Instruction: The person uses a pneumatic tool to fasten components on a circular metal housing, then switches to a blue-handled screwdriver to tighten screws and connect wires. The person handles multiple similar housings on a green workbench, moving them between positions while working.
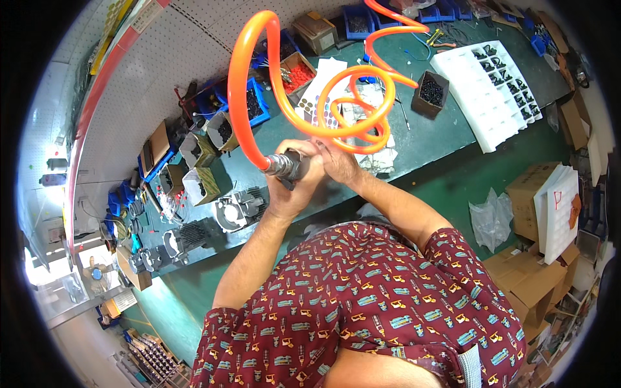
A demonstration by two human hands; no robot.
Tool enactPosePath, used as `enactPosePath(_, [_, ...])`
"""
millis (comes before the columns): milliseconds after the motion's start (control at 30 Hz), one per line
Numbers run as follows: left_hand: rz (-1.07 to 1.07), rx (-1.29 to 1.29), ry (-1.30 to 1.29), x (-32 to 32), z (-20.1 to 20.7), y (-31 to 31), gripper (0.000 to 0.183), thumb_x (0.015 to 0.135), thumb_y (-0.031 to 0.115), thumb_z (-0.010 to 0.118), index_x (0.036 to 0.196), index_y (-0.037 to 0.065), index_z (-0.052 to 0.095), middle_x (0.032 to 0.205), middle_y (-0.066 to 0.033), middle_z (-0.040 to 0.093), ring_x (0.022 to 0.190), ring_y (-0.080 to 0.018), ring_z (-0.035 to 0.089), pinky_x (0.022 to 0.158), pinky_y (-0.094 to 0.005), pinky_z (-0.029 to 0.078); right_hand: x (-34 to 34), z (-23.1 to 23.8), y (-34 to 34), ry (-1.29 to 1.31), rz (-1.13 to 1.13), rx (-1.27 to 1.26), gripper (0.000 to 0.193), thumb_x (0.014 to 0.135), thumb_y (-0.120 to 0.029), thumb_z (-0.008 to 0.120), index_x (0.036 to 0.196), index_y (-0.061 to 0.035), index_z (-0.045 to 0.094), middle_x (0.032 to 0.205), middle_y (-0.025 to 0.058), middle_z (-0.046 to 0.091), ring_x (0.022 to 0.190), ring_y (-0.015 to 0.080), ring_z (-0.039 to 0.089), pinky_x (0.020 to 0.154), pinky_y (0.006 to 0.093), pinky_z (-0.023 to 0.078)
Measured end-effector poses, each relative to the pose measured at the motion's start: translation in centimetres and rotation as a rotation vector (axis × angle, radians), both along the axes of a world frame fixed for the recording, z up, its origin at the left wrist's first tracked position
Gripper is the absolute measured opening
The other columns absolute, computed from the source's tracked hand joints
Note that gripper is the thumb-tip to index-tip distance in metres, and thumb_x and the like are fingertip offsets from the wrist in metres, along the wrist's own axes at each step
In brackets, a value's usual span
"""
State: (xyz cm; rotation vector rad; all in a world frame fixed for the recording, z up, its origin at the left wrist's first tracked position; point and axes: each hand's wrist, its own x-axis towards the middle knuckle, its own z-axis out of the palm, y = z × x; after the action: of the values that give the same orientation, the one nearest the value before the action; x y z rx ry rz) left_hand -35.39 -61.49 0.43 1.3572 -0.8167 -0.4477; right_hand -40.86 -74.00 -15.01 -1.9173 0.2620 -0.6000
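My left hand (299, 184) is wrapped around a dark air tool (296, 167). A silver coupling (280, 165) joins the tool's end to a thick orange coiled air hose (240, 84). Right beside it, my right hand (341, 163) is closed, its fingertips meeting the left hand. Whatever the right fingers hold is hidden, and so is the tool's working end. Loops of the hose hang over both hands and the bench. Below the left hand, a motor-like part with a pale round face (231, 212) lies along the bench's front edge.
A white foam tray (462, 97) with black parts lies at the right on the green bench (446, 132). Next to it stands a box of small black pieces (431, 94). Bins and cartons line the back and left. More motor-like parts (184, 240) sit at the left edge.
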Motion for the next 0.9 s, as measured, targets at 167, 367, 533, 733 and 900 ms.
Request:
enactPosePath(167, [-0.007, 0.013, -0.052, -0.3, 0.0, 0.1, 0.021, 0.088, -0.006, 0.070, 0.103, 0.003, 0.058, 0.099, -0.0091, 0.067, 0.097, -0.0178, 0.065, 0.109, -0.0440, 0.049, -0.3, 0.0, 0.1, -0.027, -0.010, 0.120, 0.037, 0.101, -0.018, 0.050, 0.133, -0.0033, 0.062, 0.128, 0.0212, 0.066, 0.122, 0.0374, 0.062, 0.104, 0.0448, 0.048])
enactPosePath(367, [0.028, 0.003, -0.004, 0.3, 0.0, 0.0, 0.018, 0.088, -0.006, 0.070, 0.101, 0.002, 0.059, 0.097, -0.0089, 0.067, 0.093, -0.0177, 0.065, 0.111, -0.0463, 0.048, 0.2, -3.1, 0.4, 0.034, -0.092, 0.043, 0.041, 0.100, -0.026, 0.053, 0.133, -0.0021, 0.061, 0.126, 0.0222, 0.067, 0.118, 0.0385, 0.064, 0.102, 0.0433, 0.051])
enactPosePath(533, [0.037, -0.011, 0.013, 0.9, -0.2, -0.1, 0.019, 0.087, -0.008, 0.070, 0.100, 0.002, 0.060, 0.096, -0.0085, 0.067, 0.092, -0.0182, 0.066, 0.109, -0.0450, 0.049, -0.1, -2.0, 0.5, 0.029, -0.080, 0.050, 0.042, 0.100, -0.027, 0.054, 0.132, -0.0016, 0.062, 0.126, 0.0227, 0.067, 0.118, 0.0392, 0.064, 0.102, 0.0432, 0.051])
enactPosePath(733, [0.057, 0.010, 0.030, 0.9, 0.1, -0.2, 0.018, 0.087, -0.010, 0.069, 0.097, 0.002, 0.060, 0.095, -0.0077, 0.066, 0.091, -0.0179, 0.066, 0.107, -0.0440, 0.050, 0.3, -4.0, 0.3, -0.042, -0.073, 0.064, 0.041, 0.101, -0.026, 0.055, 0.133, -0.0010, 0.062, 0.127, 0.0225, 0.067, 0.118, 0.0391, 0.064, 0.101, 0.0431, 0.051])
enactPosePath(900, [0.025, 0.009, 0.022, 1.2, -0.2, -0.2, 0.017, 0.088, -0.009, 0.069, 0.098, 0.002, 0.061, 0.095, -0.0069, 0.067, 0.092, -0.0167, 0.066, 0.109, -0.0461, 0.049, 0.5, -3.9, 0.2, 0.029, -0.066, 0.111, 0.041, 0.101, -0.027, 0.054, 0.133, -0.0022, 0.062, 0.127, 0.0222, 0.067, 0.119, 0.0394, 0.063, 0.103, 0.0439, 0.050])
